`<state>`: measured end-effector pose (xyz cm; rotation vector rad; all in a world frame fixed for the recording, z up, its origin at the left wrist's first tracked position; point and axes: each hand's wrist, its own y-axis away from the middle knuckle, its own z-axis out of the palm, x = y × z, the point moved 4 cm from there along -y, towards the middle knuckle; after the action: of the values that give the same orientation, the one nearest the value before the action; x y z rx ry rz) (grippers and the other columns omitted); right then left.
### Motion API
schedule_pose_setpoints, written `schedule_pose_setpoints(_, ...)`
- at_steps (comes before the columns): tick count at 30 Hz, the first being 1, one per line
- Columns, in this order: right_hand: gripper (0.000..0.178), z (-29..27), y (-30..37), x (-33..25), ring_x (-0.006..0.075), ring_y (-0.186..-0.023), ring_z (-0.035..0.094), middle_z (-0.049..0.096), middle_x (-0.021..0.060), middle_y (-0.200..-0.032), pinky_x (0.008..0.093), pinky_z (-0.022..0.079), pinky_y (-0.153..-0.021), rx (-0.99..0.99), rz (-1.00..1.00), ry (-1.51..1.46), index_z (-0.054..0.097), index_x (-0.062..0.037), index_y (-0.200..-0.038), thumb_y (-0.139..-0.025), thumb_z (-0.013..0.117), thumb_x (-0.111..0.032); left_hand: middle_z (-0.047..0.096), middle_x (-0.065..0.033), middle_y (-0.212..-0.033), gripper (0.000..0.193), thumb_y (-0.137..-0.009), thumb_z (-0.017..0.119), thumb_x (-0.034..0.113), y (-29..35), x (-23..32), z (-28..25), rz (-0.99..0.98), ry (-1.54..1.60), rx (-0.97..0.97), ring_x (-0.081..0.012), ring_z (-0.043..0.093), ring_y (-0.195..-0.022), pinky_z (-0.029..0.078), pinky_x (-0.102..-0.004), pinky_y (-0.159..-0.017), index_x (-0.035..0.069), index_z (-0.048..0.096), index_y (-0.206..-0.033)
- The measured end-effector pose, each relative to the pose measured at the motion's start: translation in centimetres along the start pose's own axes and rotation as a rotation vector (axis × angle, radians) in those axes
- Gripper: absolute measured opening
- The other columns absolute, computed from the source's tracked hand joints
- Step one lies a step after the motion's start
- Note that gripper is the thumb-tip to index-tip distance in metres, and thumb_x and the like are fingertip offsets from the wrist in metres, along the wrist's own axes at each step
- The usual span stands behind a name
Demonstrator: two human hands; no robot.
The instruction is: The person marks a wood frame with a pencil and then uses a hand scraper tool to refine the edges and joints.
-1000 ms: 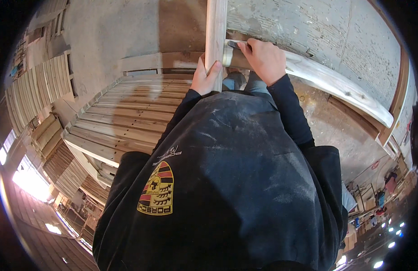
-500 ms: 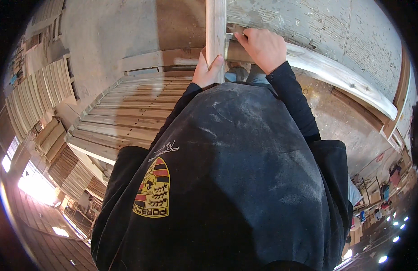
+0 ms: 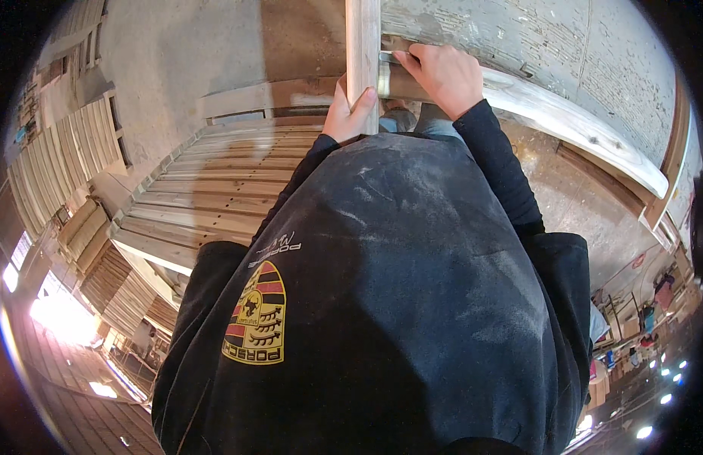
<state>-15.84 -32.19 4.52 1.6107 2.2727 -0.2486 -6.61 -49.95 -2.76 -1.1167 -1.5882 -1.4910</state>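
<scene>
From the head view, the only one I have, I see the straight wooden board [image 3: 363,49] at top centre, running lengthwise away from the wearer's waist and out past the upper edge. My left hand [image 3: 345,118] is wrapped round its near part, thumb on the right side and fingers on the left, so that grip is closed on the wood. The curved wooden rail [image 3: 571,121] lies crosswise: its left end is at the board's right side, where a pale band [image 3: 384,78] shows, and its long axis bows rightward and back toward the wearer's right, finishing in a rounded end.

My right hand [image 3: 451,79] is over the rail's left part, fingers curled and thumb pointing left at the board. The board lies just left of that thumb, roughly square to the rail; the left hand is nearer, already touching it. Whether the right fingers pinch anything, I cannot tell; the hand hides it. A slatted wooden panel [image 3: 215,178] sits left of the left forearm.
</scene>
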Motion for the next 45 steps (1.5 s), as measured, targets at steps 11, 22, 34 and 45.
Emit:
schedule_pose_setpoints(11, 0.039, 0.6, 1.0, -0.6, 0.0319, -0.058, 0.063, 0.062, 0.0121, -0.060, 0.0435, 0.049, -0.050, 0.068, -0.004, -0.022, 0.064, -0.0140, -0.071, -0.091, 0.053, -0.045, 0.049, -0.0132, -0.124, 0.064, -0.092, 0.062, 0.033, -0.1, -0.3, 0.0, -0.002, 0.016, -0.008, -0.0183, 0.049, -0.113, 0.040, -0.0326, -0.097, -0.003, 0.031, -0.135)
schedule_pose_setpoints(22, 0.038, 1.1, 1.6, -0.7, 0.0324, -0.054, 0.062, 0.061, 0.0118, -0.058, 0.0425, 0.048, -0.048, 0.142, -0.062, -0.042, 0.064, -0.0136, -0.071, -0.092, 0.052, -0.043, 0.050, -0.0139, -0.125, 0.065, -0.092, 0.062, 0.035, -0.4, -0.2, 0.0, -0.028, 0.006, -0.008, -0.0189, 0.049, -0.114, 0.039, -0.0325, -0.098, -0.004, 0.032, -0.135)
schedule_pose_setpoints(34, 0.039, 1.3, 2.8, -1.1, 0.0309, -0.051, 0.061, 0.059, 0.0108, -0.054, 0.0409, 0.047, -0.045, 0.165, -0.046, -0.002, 0.061, -0.0133, -0.068, -0.092, 0.052, -0.043, 0.051, -0.0128, -0.123, 0.060, -0.093, 0.060, 0.034, -0.5, -0.4, 0.0, 0.013, 0.021, 0.003, -0.0182, 0.049, -0.113, 0.039, -0.0318, -0.098, -0.003, 0.035, -0.133)
schedule_pose_setpoints(45, 0.040, 1.1, 2.8, -0.5, 0.0312, -0.055, 0.062, 0.062, 0.0117, -0.059, 0.0426, 0.049, -0.050, 0.109, -0.044, -0.074, 0.066, -0.0126, -0.071, -0.091, 0.052, -0.044, 0.051, -0.0115, -0.120, 0.062, -0.094, 0.059, 0.039, 0.0, 0.1, -0.2, -0.038, -0.014, 0.008, -0.0170, 0.049, -0.110, 0.038, -0.0319, -0.097, -0.003, 0.035, -0.132)
